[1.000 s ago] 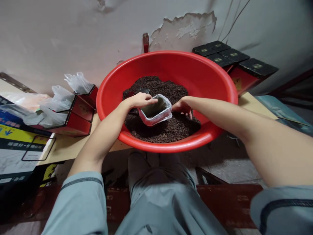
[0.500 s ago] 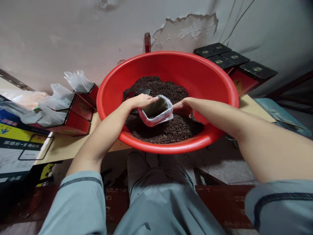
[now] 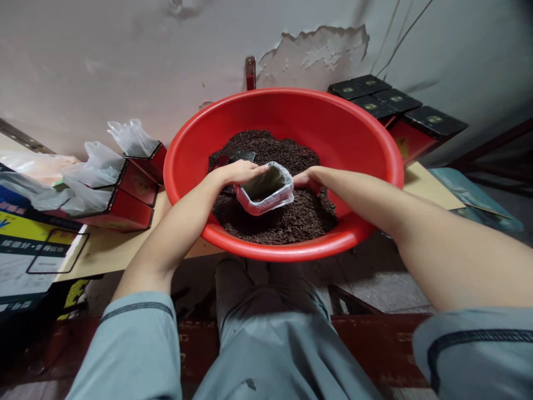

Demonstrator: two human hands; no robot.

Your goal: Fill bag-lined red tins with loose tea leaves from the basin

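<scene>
A wide red basin holds a heap of dark, dry loose leaves, which look like tea. My left hand is closed on the left rim of a small box with a clear plastic bag lining folded over its edge. The box tilts with its mouth up and toward the right, low over the leaves. Its inside is shadowed. On the other side, my right hand lies at the leaves close to the box, fingers stretched toward it and partly hidden. A dark flat piece sticks out of the heap behind my left hand.
Left of the basin stand red boxes with plastic bags rising from them. Several black-topped red boxes stand at the right by the wall. A printed carton is at far left. The basin rests on a tan board.
My right hand has shifted slightly left and up toward the box, and the leaves at the heap's right edge have been drawn inward. My left hand and the box stay put.
</scene>
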